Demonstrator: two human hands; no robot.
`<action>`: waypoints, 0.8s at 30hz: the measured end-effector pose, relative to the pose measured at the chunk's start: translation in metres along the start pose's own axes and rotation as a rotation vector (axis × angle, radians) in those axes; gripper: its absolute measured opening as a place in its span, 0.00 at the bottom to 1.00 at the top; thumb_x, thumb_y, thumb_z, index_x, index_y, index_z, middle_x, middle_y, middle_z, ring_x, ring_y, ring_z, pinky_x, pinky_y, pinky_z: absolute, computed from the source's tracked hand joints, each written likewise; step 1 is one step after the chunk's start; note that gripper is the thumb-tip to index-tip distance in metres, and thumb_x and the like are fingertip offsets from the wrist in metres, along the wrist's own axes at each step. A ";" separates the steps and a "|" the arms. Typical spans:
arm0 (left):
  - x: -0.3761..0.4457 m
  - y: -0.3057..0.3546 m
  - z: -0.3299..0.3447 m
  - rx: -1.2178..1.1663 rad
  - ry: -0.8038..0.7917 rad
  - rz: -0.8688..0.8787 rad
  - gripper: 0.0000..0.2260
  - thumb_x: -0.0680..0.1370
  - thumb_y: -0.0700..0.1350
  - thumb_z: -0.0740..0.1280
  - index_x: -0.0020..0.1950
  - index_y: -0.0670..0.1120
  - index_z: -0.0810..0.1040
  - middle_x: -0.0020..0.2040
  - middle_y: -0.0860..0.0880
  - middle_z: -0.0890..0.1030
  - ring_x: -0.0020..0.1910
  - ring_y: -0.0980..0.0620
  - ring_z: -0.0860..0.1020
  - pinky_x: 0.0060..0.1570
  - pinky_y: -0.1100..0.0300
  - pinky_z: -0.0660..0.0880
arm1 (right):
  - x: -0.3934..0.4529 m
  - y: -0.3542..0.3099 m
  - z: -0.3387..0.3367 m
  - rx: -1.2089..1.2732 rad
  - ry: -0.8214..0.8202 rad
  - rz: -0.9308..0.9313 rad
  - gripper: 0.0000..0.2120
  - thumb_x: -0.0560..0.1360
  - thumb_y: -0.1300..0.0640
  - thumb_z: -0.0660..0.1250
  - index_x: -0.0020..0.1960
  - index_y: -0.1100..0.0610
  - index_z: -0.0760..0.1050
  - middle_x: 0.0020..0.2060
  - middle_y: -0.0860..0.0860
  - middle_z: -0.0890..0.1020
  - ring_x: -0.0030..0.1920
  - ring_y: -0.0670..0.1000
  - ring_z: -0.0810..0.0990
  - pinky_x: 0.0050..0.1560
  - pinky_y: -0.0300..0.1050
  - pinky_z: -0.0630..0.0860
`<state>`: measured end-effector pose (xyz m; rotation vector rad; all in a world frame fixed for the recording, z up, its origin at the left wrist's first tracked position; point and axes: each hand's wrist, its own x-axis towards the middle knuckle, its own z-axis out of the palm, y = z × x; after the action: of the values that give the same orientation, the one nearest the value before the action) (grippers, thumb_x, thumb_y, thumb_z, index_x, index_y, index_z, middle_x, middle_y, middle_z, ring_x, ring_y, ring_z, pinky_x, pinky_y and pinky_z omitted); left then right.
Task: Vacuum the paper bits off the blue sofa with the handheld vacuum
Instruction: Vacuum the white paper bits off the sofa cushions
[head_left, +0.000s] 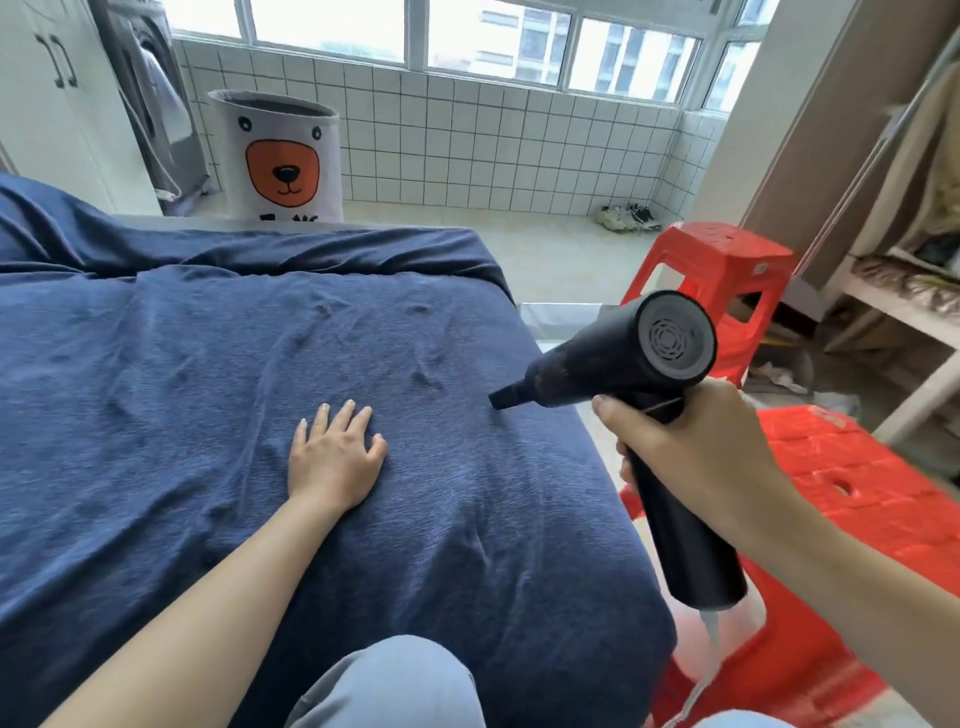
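The blue sofa (182, 364) fills the left and middle of the view, its dark blue cover wrinkled. I see no paper bits on it. My left hand (335, 457) lies flat on the cover, fingers spread, holding nothing. My right hand (691, 452) grips the handle of the black handheld vacuum (618, 358). Its narrow nozzle points left and hovers at the sofa's right edge, a little right of my left hand. A thin cable hangs from the handle's lower end.
Two red plastic stools stand right of the sofa, one far (722, 280), one near (852, 499). A bear-print laundry basket (280, 161) stands behind the sofa by the tiled wall. Shoes (628, 218) lie on the floor. Shelves (904, 306) line the right side. My knee (384, 686) shows at the bottom.
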<state>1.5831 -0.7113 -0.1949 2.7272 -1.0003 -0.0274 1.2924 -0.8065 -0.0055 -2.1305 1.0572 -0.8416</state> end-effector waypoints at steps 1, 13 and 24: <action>-0.001 0.001 0.000 -0.002 -0.002 0.003 0.25 0.80 0.58 0.49 0.77 0.55 0.58 0.78 0.53 0.56 0.78 0.49 0.50 0.76 0.49 0.46 | -0.001 0.000 -0.004 0.007 0.007 -0.001 0.14 0.71 0.53 0.74 0.33 0.60 0.78 0.26 0.55 0.82 0.21 0.48 0.80 0.31 0.43 0.76; -0.002 0.003 -0.005 -0.004 -0.028 0.003 0.25 0.81 0.58 0.49 0.78 0.54 0.57 0.79 0.53 0.55 0.78 0.49 0.50 0.76 0.49 0.46 | -0.016 0.009 -0.024 -0.047 0.006 -0.020 0.16 0.71 0.51 0.74 0.30 0.58 0.77 0.23 0.52 0.81 0.22 0.43 0.79 0.34 0.41 0.73; 0.052 0.040 -0.012 -0.181 0.017 0.122 0.25 0.81 0.51 0.58 0.77 0.50 0.58 0.78 0.51 0.56 0.77 0.44 0.53 0.75 0.44 0.50 | 0.060 0.041 0.038 0.407 -0.053 0.080 0.13 0.74 0.57 0.74 0.33 0.60 0.77 0.26 0.55 0.80 0.24 0.54 0.79 0.31 0.51 0.80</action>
<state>1.5987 -0.7720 -0.1710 2.4959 -1.1008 -0.0694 1.3318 -0.8681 -0.0435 -1.7493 0.8533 -0.8725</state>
